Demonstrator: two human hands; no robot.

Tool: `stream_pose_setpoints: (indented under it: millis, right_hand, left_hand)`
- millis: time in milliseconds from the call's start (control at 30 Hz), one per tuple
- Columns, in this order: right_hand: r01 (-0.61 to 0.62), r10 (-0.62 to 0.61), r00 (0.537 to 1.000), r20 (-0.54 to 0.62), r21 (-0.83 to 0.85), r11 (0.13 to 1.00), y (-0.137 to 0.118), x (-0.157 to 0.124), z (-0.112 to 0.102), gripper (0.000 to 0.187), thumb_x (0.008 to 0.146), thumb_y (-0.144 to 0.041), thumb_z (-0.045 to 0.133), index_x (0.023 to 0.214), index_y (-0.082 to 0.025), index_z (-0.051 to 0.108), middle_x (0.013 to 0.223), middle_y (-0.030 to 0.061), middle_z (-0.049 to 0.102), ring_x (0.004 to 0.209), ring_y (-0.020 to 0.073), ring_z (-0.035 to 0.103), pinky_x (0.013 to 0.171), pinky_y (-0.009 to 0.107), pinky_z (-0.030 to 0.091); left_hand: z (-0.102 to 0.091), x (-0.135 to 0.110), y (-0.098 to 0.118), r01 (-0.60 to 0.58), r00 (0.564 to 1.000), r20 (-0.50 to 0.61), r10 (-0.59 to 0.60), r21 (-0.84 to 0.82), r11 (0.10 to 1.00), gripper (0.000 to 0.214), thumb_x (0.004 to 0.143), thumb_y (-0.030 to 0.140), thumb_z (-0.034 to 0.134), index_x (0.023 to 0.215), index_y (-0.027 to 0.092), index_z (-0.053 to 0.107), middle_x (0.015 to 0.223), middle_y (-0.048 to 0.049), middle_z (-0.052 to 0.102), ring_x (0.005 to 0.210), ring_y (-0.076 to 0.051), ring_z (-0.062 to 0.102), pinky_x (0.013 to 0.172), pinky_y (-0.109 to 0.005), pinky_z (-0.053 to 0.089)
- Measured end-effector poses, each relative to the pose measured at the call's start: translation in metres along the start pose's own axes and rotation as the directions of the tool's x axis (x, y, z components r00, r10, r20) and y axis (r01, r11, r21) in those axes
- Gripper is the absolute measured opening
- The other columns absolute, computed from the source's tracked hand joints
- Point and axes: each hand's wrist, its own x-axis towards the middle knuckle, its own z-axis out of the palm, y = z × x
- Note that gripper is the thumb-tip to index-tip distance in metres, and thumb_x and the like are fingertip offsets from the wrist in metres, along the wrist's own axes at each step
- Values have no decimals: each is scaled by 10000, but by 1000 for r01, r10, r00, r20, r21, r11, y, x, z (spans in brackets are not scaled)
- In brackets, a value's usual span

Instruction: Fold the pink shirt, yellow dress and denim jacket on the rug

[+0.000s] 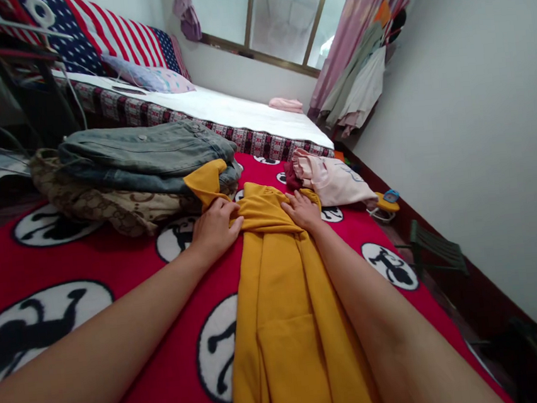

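Observation:
A mustard-yellow garment point(283, 308) lies lengthwise on the red blanket point(127, 266) in front of me, bunched at its far end. My left hand point(214, 227) rests on the left side of that bunched part, fingers closed on the cloth. My right hand point(302, 211) presses on the right side, fingers curled into the fabric. A loose yellow flap point(205, 179) sticks up just beyond my left hand.
Folded blue jeans point(150, 153) sit on a brown patterned garment point(107, 207) at the left. A pink garment point(333, 179) lies right of the hands. Beyond is a second bed with white sheet point(240, 109); clothes hang by the window point(362, 85). A green stool point(437, 252) stands on the floor at right.

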Motion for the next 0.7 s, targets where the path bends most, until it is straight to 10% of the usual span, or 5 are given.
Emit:
stream_pose_setpoints:
  millis: [400,700]
  right_hand:
    - [35,-33,995,96,-15,999,3,-59,-7,521,1010,-424,260,1514,-294,242,1603,31,143,1474,265,97,1153,536,161]
    - [60,-60,996,64,-5,998,6,-182,-6,574,999,-403,295,1532,-226,178,1601,59,124,1477,218,97,1175,496,146]
  left_hand:
    - [-2,-19,1,-185,983,5,185,0,983,455,821,209,546,1268,131,510,1327,-143,457,1247,-266,466,1083,-394,389]
    - [-47,-118,56,-477,833,90,547,-387,790,396,813,100,485,1159,234,625,1375,-66,487,1295,-215,429,1119,-386,335]
